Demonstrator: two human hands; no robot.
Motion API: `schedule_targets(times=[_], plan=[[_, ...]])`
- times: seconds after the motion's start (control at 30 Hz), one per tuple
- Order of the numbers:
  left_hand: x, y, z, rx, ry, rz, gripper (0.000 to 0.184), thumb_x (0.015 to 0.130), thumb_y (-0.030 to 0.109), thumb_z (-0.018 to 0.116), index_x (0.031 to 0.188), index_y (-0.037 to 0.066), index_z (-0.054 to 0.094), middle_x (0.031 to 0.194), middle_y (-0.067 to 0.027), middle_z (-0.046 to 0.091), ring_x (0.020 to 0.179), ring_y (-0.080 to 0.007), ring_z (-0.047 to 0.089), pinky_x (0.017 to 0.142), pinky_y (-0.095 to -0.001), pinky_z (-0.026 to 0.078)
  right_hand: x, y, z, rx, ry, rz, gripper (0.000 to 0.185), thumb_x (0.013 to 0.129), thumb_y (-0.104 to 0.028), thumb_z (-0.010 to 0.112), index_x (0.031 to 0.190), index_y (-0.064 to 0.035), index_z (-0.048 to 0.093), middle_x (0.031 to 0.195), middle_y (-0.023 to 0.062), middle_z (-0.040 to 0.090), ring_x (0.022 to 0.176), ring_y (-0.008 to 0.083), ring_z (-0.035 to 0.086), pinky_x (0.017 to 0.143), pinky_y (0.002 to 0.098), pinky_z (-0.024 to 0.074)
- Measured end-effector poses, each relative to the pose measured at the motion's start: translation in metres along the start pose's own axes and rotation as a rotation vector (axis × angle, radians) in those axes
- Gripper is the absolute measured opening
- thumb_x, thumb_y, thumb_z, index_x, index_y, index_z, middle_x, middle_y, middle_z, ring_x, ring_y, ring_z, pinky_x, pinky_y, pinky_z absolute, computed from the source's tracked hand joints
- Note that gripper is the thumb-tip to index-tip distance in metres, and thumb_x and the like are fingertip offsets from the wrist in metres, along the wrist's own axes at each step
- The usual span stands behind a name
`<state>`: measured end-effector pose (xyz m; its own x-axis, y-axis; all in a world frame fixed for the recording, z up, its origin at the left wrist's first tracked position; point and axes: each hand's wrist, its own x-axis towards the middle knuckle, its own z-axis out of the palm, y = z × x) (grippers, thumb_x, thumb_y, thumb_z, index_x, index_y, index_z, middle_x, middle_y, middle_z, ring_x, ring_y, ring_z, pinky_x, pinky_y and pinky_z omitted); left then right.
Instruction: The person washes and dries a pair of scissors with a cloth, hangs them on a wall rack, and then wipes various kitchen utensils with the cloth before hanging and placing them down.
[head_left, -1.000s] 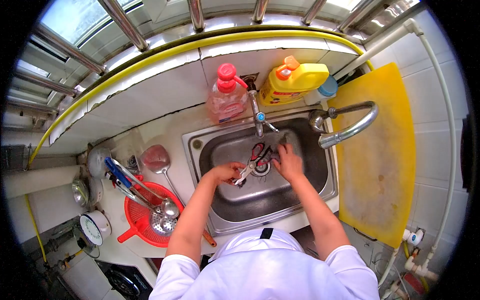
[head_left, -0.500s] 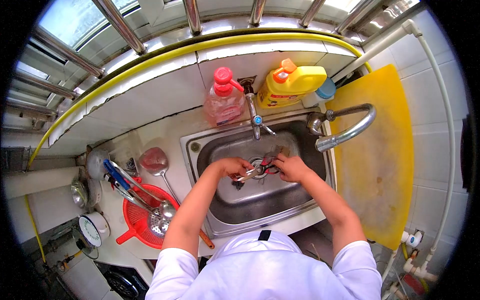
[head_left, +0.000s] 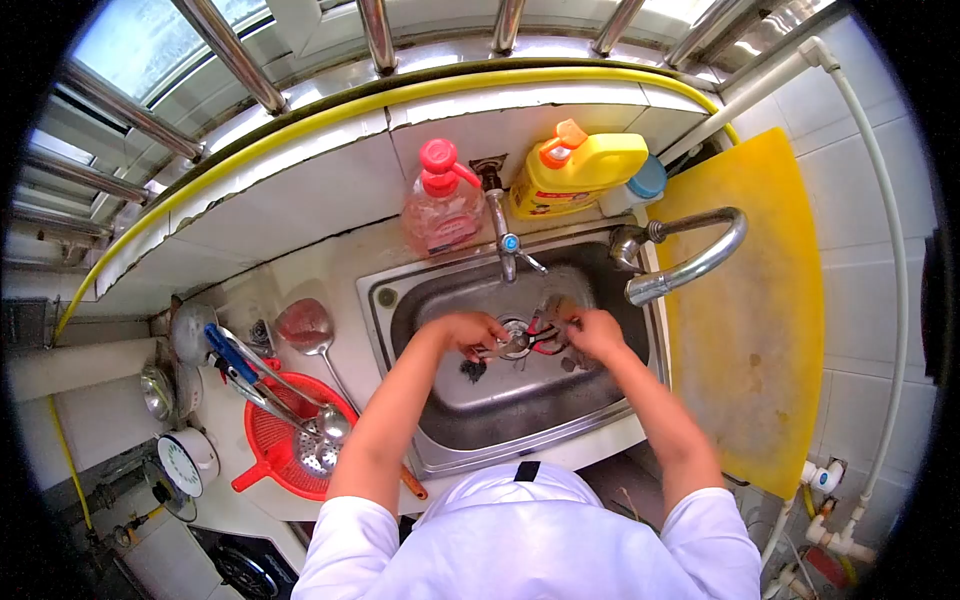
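Over the steel sink [head_left: 500, 425], my left hand [head_left: 468, 334] is closed on the blade end of a pair of scissors [head_left: 541, 339] with red and black handles. My right hand [head_left: 594, 332] is beside the handles, its fingers pressed together; what they hold, if anything, is too small to make out. A dark clump [head_left: 473, 370] lies below my left hand. Greyish scraps are near my right fingers. The drain shows partly behind the scissors.
A tap [head_left: 507, 245] and a curved spout [head_left: 690, 270] reach over the sink. Behind stand a pink pump bottle [head_left: 443, 215] and a yellow jug [head_left: 570, 180]. At left are a red colander [head_left: 270, 435] with utensils and a spatula [head_left: 305, 325]; a yellow board [head_left: 750, 330] leans right.
The scissors have turned from slanting upward to lying nearly level. My right hand closed at the handles, then shifted slightly right, away from them. The view has moved slightly.
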<state>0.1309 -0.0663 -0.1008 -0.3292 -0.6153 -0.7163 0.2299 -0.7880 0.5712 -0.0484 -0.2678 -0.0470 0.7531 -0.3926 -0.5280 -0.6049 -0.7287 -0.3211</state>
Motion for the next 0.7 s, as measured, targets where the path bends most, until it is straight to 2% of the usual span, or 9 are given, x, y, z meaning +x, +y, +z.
schedule_targets(times=[0.03, 0.1, 0.2, 0.3, 0.37, 0.43, 0.5, 0.57, 0.7], plan=[[-0.004, -0.002, 0.003, -0.079, 0.052, -0.006, 0.032, 0.083, 0.009, 0.056, 0.115, 0.010, 0.055, 0.084, 0.0018, 0.054, 0.075, -0.0105, 0.055, 0.062, -0.0290, 0.052, -0.002, 0.004, 0.001, -0.001, -0.001, -0.001, 0.033, 0.072, -0.022, 0.061, 0.101, -0.0078, 0.063, 0.086, 0.0133, 0.064, 0.080, 0.0307, 0.062, 0.069, 0.0378, 0.0497], [0.004, -0.021, 0.001, -0.152, 0.045, 0.011, 0.031, 0.083, 0.008, 0.055, 0.115, 0.008, 0.054, 0.085, 0.0009, 0.055, 0.077, -0.0122, 0.056, 0.064, -0.0311, 0.053, -0.008, 0.025, 0.008, 0.434, 0.268, 0.159, 0.028, 0.076, -0.026, 0.059, 0.093, -0.0045, 0.066, 0.087, 0.0154, 0.065, 0.085, 0.0311, 0.062, 0.076, 0.0373, 0.0487], [0.008, -0.044, 0.007, -0.319, 0.108, 0.066, 0.032, 0.083, 0.008, 0.056, 0.115, 0.006, 0.052, 0.087, -0.0007, 0.056, 0.080, -0.0150, 0.058, 0.069, -0.0350, 0.054, -0.017, 0.052, 0.055, 0.571, 0.243, 0.139, 0.026, 0.079, -0.024, 0.059, 0.095, -0.0051, 0.065, 0.086, 0.0140, 0.065, 0.081, 0.0283, 0.063, 0.073, 0.0337, 0.0482], [0.013, -0.050, 0.018, -0.477, 0.202, 0.124, 0.032, 0.083, 0.007, 0.055, 0.115, 0.006, 0.051, 0.088, -0.0029, 0.058, 0.080, -0.0158, 0.060, 0.069, -0.0346, 0.053, -0.042, 0.017, 0.080, 0.804, 0.197, 0.056, 0.021, 0.081, -0.022, 0.058, 0.092, -0.0054, 0.066, 0.084, 0.0124, 0.065, 0.077, 0.0239, 0.062, 0.073, 0.0320, 0.0479], [0.011, -0.049, 0.019, -0.536, 0.233, 0.134, 0.032, 0.082, 0.006, 0.055, 0.114, 0.007, 0.052, 0.087, -0.0042, 0.059, 0.078, -0.0154, 0.061, 0.066, -0.0323, 0.052, -0.049, -0.015, 0.068, 0.645, 0.048, 0.015, 0.020, 0.082, -0.019, 0.057, 0.092, -0.0051, 0.066, 0.085, 0.0107, 0.065, 0.077, 0.0220, 0.062, 0.073, 0.0314, 0.0479], [0.006, -0.046, 0.020, -0.469, 0.269, 0.150, 0.037, 0.083, 0.009, 0.057, 0.119, 0.006, 0.049, 0.096, -0.0031, 0.057, 0.084, -0.0178, 0.058, 0.076, -0.0392, 0.052, -0.038, -0.027, 0.067, 0.484, -0.102, -0.029, 0.018, 0.083, -0.017, 0.056, 0.093, -0.0049, 0.065, 0.086, 0.0090, 0.065, 0.077, 0.0202, 0.062, 0.072, 0.0308, 0.0479], [0.009, -0.049, 0.016, -0.455, 0.316, 0.121, 0.039, 0.082, 0.008, 0.057, 0.120, 0.007, 0.048, 0.098, -0.0033, 0.056, 0.084, -0.0179, 0.058, 0.075, -0.0386, 0.052, -0.007, -0.030, 0.067, 0.639, 0.231, -0.073, 0.019, 0.084, -0.013, 0.052, 0.097, -0.0034, 0.062, 0.085, 0.0064, 0.065, 0.077, 0.0197, 0.062, 0.069, 0.0304, 0.0488], [0.009, -0.049, 0.014, -0.434, 0.358, 0.100, 0.041, 0.082, 0.007, 0.058, 0.121, 0.007, 0.048, 0.100, -0.0035, 0.055, 0.084, -0.0180, 0.058, 0.073, -0.0379, 0.052, 0.020, -0.056, 0.050, 1.308, 0.107, 0.021, 0.019, 0.085, -0.010, 0.047, 0.097, -0.0032, 0.060, 0.083, 0.0074, 0.063, 0.076, 0.0219, 0.063, 0.063, 0.0300, 0.0491], [-0.002, -0.054, 0.020, -0.463, 0.459, 0.071, 0.040, 0.081, 0.007, 0.055, 0.121, 0.008, 0.049, 0.098, -0.0028, 0.056, 0.082, -0.0171, 0.058, 0.068, -0.0358, 0.050, 0.084, -0.088, 0.070, 1.610, -0.057, 0.201, 0.014, 0.082, -0.004, 0.048, 0.090, -0.0046, 0.059, 0.086, 0.0086, 0.063, 0.076, 0.0164, 0.061, 0.059, 0.0276, 0.0482]])
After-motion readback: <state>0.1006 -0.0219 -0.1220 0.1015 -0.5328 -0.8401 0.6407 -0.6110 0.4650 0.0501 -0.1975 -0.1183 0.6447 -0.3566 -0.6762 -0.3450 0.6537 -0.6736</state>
